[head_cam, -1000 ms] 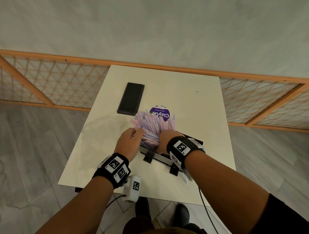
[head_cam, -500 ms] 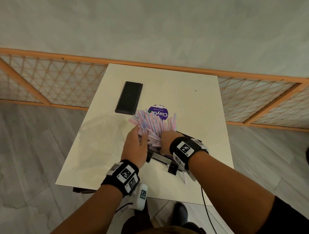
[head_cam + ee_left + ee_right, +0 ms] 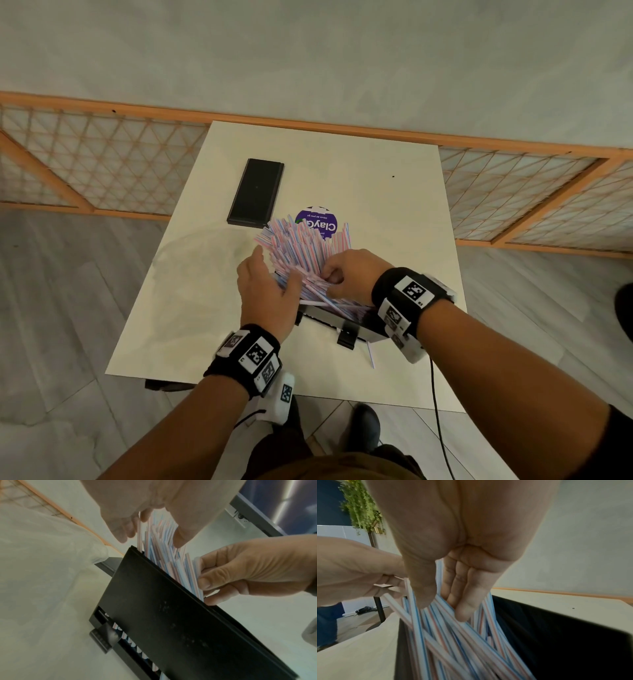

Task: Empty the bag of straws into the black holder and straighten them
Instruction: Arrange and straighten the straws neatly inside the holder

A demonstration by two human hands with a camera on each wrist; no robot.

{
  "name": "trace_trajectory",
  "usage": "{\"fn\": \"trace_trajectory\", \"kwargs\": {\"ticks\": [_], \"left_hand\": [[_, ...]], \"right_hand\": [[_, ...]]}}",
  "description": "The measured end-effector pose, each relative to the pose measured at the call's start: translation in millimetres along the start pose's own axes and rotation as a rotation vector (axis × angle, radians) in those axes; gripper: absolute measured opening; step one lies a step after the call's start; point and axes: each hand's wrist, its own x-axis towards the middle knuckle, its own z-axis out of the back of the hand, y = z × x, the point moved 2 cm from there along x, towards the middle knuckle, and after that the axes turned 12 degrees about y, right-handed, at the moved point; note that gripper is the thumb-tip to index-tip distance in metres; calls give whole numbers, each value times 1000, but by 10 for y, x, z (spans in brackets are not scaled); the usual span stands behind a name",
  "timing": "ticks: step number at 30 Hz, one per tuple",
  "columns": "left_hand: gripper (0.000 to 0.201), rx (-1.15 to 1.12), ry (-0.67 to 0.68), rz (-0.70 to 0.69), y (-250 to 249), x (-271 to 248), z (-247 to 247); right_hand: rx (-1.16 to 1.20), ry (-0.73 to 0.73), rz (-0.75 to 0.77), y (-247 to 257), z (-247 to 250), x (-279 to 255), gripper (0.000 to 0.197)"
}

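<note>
A thick bundle of pink-and-blue striped straws (image 3: 305, 245) stands fanned out of the black holder (image 3: 342, 320) near the table's front edge. My left hand (image 3: 274, 270) holds the bundle from the left, with the straws (image 3: 163, 550) between thumb and fingers above the holder's wall (image 3: 163, 615). My right hand (image 3: 329, 277) grips the bundle from the right, its fingers (image 3: 462, 601) curled into the straws (image 3: 453, 635) over the holder's dark inside (image 3: 556, 635). One loose straw (image 3: 370, 358) lies on the table in front of the holder.
A flat black box (image 3: 255, 193) lies behind the straws on the white table (image 3: 376, 192). A purple round label (image 3: 318, 222) shows just past the bundle. Clear plastic (image 3: 191, 260) lies at the left. A lattice railing (image 3: 102, 171) runs behind the table.
My left hand has slid forward and up along the bundle's left side, its fingers now reaching further along the straws. The right hand stays on the bundle's right side.
</note>
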Motion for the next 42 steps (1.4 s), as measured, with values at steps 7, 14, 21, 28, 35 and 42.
{"fn": "trace_trajectory", "kwargs": {"ticks": [7,14,21,28,35,42], "left_hand": [[79,294,-101,-377,-146,-380,10],[47,718,131,-772,-39,-391,-131],[32,815,348,-805,121,-83,-126],[36,801,353,-778,105,-58,-105],[57,828,293,-842,-96,-192,-281],[56,1055,393,-803,-173,-73,-466]], "right_hand": [[180,-70,131,35,22,-67,31],[165,-154,86,-152,197,-460,18],[-76,40,-168,-497,-41,-490,22],[156,-293,-124,-581,-142,-793,13],[287,-260,-454,-1154,-663,-1220,17],[533,257,-526,-1170,-1399,-571,38]]}}
